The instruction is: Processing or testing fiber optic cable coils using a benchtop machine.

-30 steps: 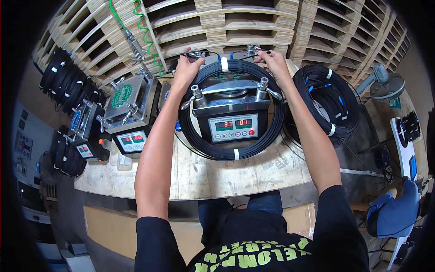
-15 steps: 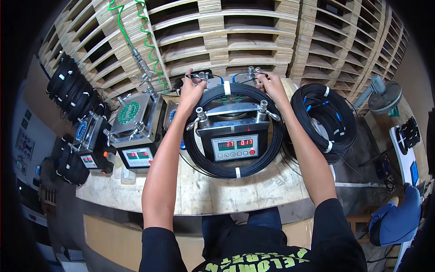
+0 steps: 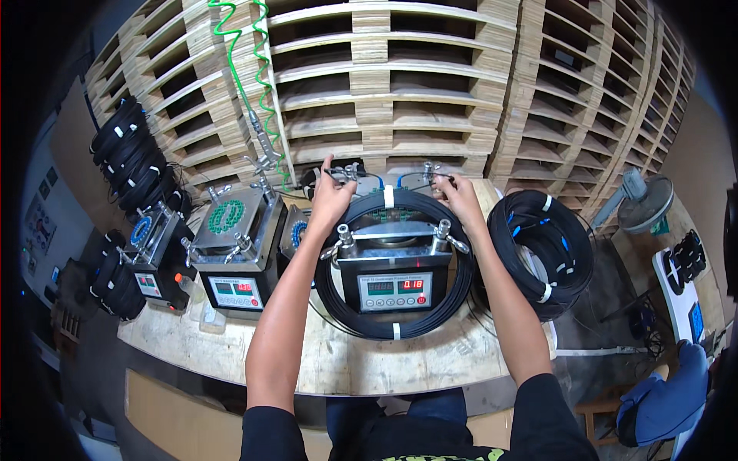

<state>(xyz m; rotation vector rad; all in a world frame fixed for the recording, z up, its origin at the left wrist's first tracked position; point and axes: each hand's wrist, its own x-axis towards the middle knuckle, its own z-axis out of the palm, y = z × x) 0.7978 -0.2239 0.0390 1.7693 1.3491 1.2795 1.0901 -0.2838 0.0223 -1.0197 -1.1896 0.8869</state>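
In front of me a coil of black cable [image 3: 461,278], tied with white bands, rests around a machine [image 3: 396,263] with a metal top and a lit digital panel. My left hand [image 3: 332,198] is raised at the coil's far left, its thumb and fingers closed on a thin black cable. At the far right of the coil, my right hand [image 3: 460,198] pinches another thin black cable. Short blue pieces show on the cables between the hands, near the coil's top band. Both hands are beyond the machine's front clamp knobs, and the fingertips are partly hidden.
Two similar machines, one larger [image 3: 238,223] and one smaller [image 3: 154,238], stand left on the wooden table [image 3: 346,369]. Another black cable coil [image 3: 500,261] lies right, near a fan [image 3: 646,201]. Wooden pallets [image 3: 377,69] rise behind; a blue-clothed person [image 3: 665,399] is at far right.
The view has tilted upward, so everything sits lower in the picture. Both hands still grip their cables beyond the coil. The digits on the front machine's panel have changed.
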